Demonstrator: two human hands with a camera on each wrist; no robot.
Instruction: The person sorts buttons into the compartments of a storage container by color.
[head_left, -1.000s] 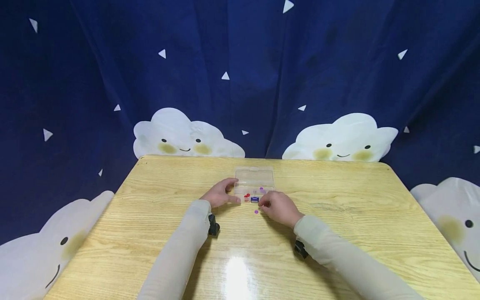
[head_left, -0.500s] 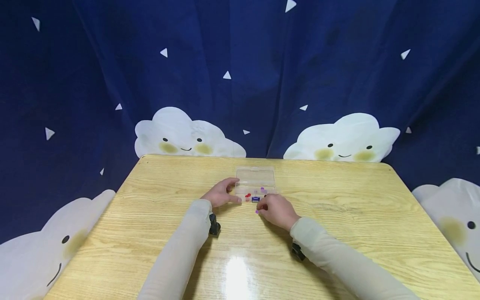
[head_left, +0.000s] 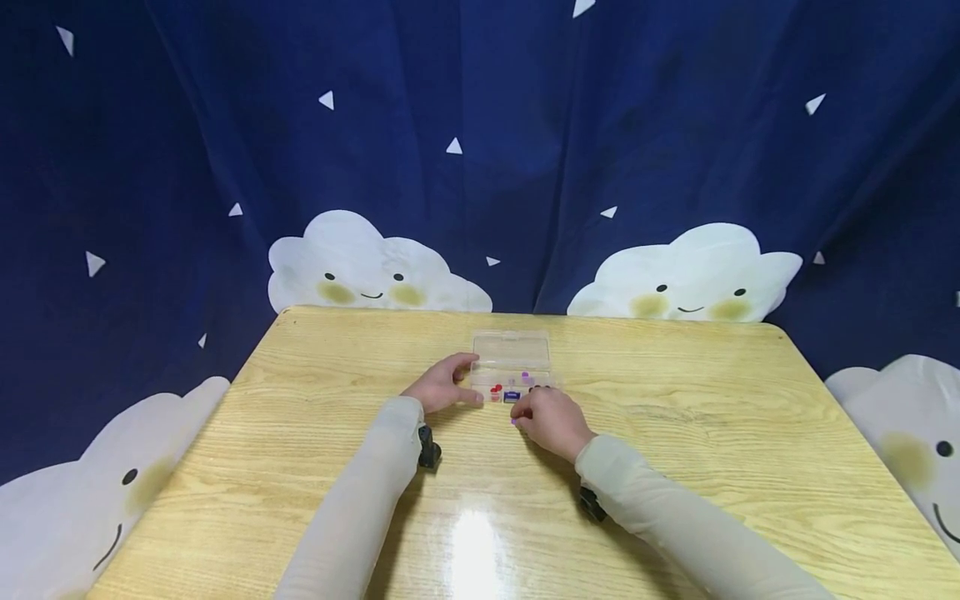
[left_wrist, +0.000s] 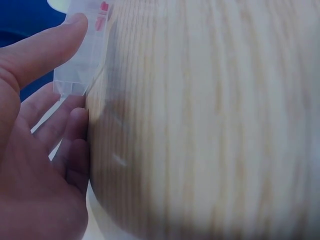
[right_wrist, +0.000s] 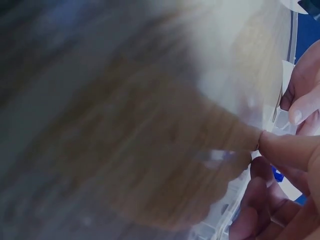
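Observation:
A small clear plastic box [head_left: 480, 375] with its lid [head_left: 511, 347] folded back stands near the table's far side. Its compartments hold small red pieces [head_left: 496, 392], a dark blue piece [head_left: 512, 397] and purple pieces [head_left: 527, 378]. My left hand [head_left: 442, 386] grips the box's left end, thumb at the near side and fingers behind. Just in front of the box, my right hand [head_left: 553, 418] is curled, with thumb and forefinger pinching at a small round purple piece [head_left: 513, 422]. In the right wrist view that piece is hidden behind the thumb [right_wrist: 280, 147].
The pale wooden table [head_left: 360, 517] extends around both arms, its far edge close behind the lid. Beyond it hangs a dark blue curtain [head_left: 495, 100] with white cloud shapes. A few dark bits [head_left: 542, 387] show just past the right knuckles.
My right hand has come down and slightly left from the box's front edge to the purple piece on the table, now partly covering it. The left hand keeps its place at the box.

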